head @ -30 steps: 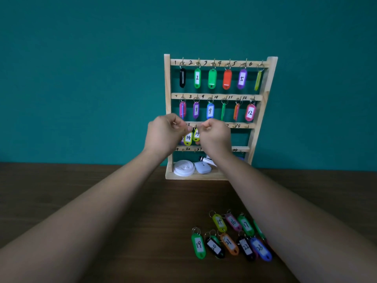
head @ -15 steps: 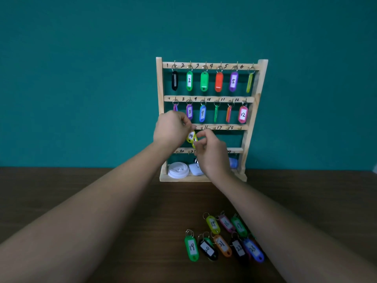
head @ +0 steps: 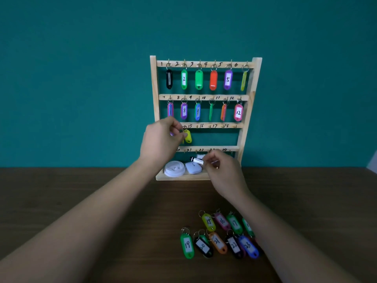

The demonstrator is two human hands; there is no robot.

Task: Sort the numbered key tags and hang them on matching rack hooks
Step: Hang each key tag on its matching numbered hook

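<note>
Rack: a pale wooden rack (head: 154, 84) with four numbered rails stands upright at the back of the dark wooden desk (head: 61, 190), against a teal wall (head: 81, 78).
Hung tags: six coloured plastic key tags hang on the top rail (head: 206, 64) and six on the second rail (head: 204, 97).
Yellow tag: a yellow-green oval key tag (head: 188, 136) hangs by its ring from the third rail, just left of the written 15.
Left hand: the left hand (head: 163, 139) is raised to the third rail, fingers (head: 182, 133) curled, tips touching the yellow tag's left edge. A purple sliver shows under them; I cannot tell what they pinch.
Right hand: the right hand (head: 224, 170) is lower, in front of the bottom shelf, fingers curled together, nothing visible in them.
Loose tags: a cluster of numbered key tags (head: 222, 221) lies flat on the desk near the right forearm, reading 15 to 23.
Shelf: a white round disc (head: 174, 169), a white squarish piece (head: 193, 167) and a black-and-white marker (head: 196, 160).
</note>
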